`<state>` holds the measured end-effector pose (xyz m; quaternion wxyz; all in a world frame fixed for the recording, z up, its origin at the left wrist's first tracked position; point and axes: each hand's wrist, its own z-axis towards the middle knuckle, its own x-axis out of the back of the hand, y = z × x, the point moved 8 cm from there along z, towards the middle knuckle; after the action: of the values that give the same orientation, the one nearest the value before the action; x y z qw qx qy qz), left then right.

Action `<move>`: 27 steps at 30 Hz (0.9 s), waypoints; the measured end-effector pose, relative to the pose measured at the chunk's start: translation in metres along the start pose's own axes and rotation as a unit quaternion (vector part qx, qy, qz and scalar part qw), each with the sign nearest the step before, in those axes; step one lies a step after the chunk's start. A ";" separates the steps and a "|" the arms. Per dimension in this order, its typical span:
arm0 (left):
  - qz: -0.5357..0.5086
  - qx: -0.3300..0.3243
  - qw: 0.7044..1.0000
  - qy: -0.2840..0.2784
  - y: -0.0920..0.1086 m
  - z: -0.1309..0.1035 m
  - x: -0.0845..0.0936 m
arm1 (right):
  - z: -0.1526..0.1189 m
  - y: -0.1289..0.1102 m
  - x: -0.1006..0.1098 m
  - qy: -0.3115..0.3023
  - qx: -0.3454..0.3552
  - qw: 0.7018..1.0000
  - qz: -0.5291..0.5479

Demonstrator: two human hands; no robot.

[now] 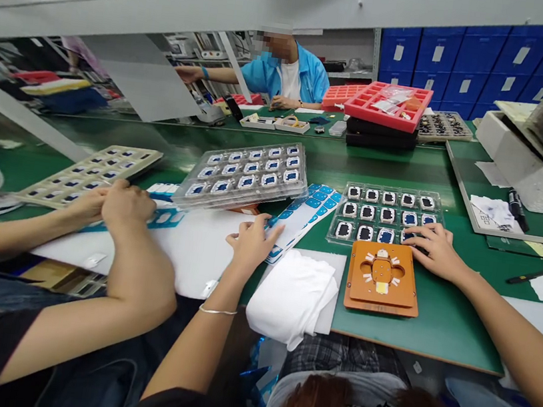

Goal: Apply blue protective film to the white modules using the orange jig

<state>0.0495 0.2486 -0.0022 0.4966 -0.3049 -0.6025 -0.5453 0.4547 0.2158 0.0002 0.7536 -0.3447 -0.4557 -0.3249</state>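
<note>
My left hand [252, 241] rests with thumb and fingers apart at the near edge of a sheet of blue stickers [320, 200]. My right hand [434, 248] reaches over the lower right corner of a clear plastic tray [370, 202], its fingers stretched out across the parts there. That tray carries rows of small white-framed parts, some with black faces and some with blue; my fingers partly hide the corner ones. Just below the tray sits an orange fixture [380, 296] with a shaped recess. A white cloth [291, 297] lies between my hands.
Stacked clear trays of blue-faced parts [250, 172] stand tilted at centre left. A co-worker's hands [124, 206] work beside a beige tray [99, 169] on the left. Another person [289, 75] sits opposite. Red trays [391, 106] and a white foam box [534, 163] stand behind.
</note>
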 end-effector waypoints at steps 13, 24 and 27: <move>-0.102 -0.037 0.988 0.114 0.003 0.001 0.030 | 0.001 0.000 -0.001 -0.015 0.011 0.999 0.029; -0.319 -0.434 0.836 -0.103 0.159 -0.093 0.015 | 0.003 -0.004 -0.002 -0.024 0.014 0.999 0.021; -0.325 -0.489 0.792 -0.166 0.190 -0.106 0.000 | 0.002 -0.004 -0.002 -0.024 0.015 0.999 0.021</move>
<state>0.2505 0.1883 0.0558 -0.0331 -0.3793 -0.3925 -0.8372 0.4494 0.2155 0.0003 0.7544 -0.3501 -0.4712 -0.2939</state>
